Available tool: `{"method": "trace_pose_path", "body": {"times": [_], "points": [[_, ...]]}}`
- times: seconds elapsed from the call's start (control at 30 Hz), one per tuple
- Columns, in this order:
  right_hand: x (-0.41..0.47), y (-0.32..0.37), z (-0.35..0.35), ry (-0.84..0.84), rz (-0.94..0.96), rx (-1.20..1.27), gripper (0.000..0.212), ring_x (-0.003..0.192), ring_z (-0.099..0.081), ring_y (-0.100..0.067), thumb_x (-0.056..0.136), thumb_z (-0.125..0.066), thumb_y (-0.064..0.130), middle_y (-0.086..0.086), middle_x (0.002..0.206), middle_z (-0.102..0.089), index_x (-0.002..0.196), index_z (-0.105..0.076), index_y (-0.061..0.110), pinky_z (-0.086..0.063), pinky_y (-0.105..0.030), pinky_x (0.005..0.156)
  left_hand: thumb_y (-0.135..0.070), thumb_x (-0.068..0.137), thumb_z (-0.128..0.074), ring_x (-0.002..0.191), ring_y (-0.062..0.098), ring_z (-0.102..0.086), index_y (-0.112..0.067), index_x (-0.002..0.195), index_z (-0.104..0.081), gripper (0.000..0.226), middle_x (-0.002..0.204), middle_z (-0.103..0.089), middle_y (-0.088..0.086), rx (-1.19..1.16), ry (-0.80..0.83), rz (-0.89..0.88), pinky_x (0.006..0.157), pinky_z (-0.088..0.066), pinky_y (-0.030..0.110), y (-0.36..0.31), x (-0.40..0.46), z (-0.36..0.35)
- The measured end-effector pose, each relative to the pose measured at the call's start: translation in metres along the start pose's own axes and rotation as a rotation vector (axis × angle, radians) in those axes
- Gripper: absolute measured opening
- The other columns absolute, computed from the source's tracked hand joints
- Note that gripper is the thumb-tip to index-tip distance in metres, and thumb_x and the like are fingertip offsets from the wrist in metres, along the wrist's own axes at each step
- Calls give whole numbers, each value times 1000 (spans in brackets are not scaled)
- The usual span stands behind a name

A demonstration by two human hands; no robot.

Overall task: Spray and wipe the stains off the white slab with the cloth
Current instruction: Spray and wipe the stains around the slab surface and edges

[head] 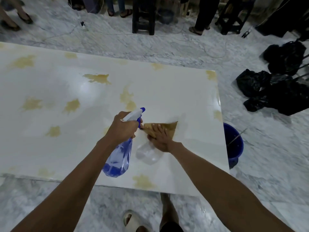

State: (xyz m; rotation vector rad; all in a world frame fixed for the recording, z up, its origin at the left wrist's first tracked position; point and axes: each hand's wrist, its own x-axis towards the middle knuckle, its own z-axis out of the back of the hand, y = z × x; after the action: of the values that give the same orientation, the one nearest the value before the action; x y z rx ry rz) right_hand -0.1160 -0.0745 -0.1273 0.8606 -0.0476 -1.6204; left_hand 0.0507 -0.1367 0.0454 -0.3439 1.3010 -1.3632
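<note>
The slab (158, 91) is glossy white, blotched all over with yellow-brown stains (97, 78), darkest at the far middle and paler toward the left and near edges. The cloth (168, 127) on it is tan-brown. The spray bottle (119, 158) is clear blue with a white head and a deeper blue nozzle and trigger. The floor (267, 164) is white marble with grey veining. At the right stands a dark blue bucket (234, 144), and farther right lie black plastic bags (275, 91). A pale cream sandal (132, 220) shows at the near edge.

Grey-veined marble floor (167, 47), black stools (143, 15), black plastic bags (275, 91), blue bucket (234, 144) beside them.
</note>
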Motion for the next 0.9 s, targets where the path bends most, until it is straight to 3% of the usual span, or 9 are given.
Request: {"method": "trace_pose_path", "body": {"times": [0.03,0.07,0.1,0.13,0.3,0.47,0.67,0.77,0.9], "points": [[-14,13,14,59,-41,232,46,136,-43,-23,108,-30,32,-12,146,-45,150,-35,14,-30,-43,114,-22,84,-60,48,24,-51,9,89,-67,32,64,-63,14,-4,3,-3,49,-50,27,2,-12,3],[-30,21,22,8,-78,490,36,104,-63,-12,108,-35,32,-7,114,-61,132,-54,13,-47,-33,93,-21,89,-61,49,23,-52,8,88,-68,30,66,-65,13,12,-1,-18,50,-51,27,7,-22,6],[-44,28,32,-72,-127,698,35,74,-64,-9,106,-40,39,-3,88,-61,110,-64,13,-49,-25,70,-19,94,-60,50,23,-52,8,88,-69,29,70,-68,11,16,3,-35,51,-52,27,8,-36,11],[-58,36,38,-164,-162,874,46,64,-60,-16,103,-43,47,-7,79,-59,99,-66,7,-46,-25,59,-19,95,-59,50,23,-53,8,88,-69,29,76,-71,12,25,0,-52,51,-52,27,8,-46,15],[-101,65,63,-349,-33,1761,46,110,-67,-31,103,-42,45,-13,121,-70,126,-63,11,-50,-49,99,-16,98,-55,54,23,-55,8,96,-70,28,97,-73,26,7,-24,-100,53,-52,28,-7,-83,42],[-101,94,92,-382,17,1861,57,127,-56,-35,102,-36,52,-16,133,-63,136,-56,11,-43,-51,108,-23,78,-60,45,22,-50,11,93,-70,38,81,-69,21,8,35,-118,59,-50,33,-36,-91,60],[-67,118,134,-360,112,1836,66,125,-58,-36,99,-33,61,-16,134,-62,139,-53,12,-46,-52,103,-3,87,-53,40,20,-52,-11,70,-60,20,55,-54,14,122,-2,-109,55,-50,28,-55,-53,77],[-37,124,154,-337,119,1807,65,123,-59,-35,99,-33,61,-16,132,-63,136,-55,12,-48,-49,99,-15,81,-56,44,25,-51,8,78,-64,24,64,-60,20,88,11,-79,58,-51,32,-67,-22,84],[12,126,169,-297,64,1768,64,119,-62,-29,101,-30,58,-13,129,-66,137,-55,11,-51,-42,95,-21,85,-56,38,21,-51,1,66,-57,29,51,-59,12,88,-3,-36,58,-50,30,-78,19,90]]}}
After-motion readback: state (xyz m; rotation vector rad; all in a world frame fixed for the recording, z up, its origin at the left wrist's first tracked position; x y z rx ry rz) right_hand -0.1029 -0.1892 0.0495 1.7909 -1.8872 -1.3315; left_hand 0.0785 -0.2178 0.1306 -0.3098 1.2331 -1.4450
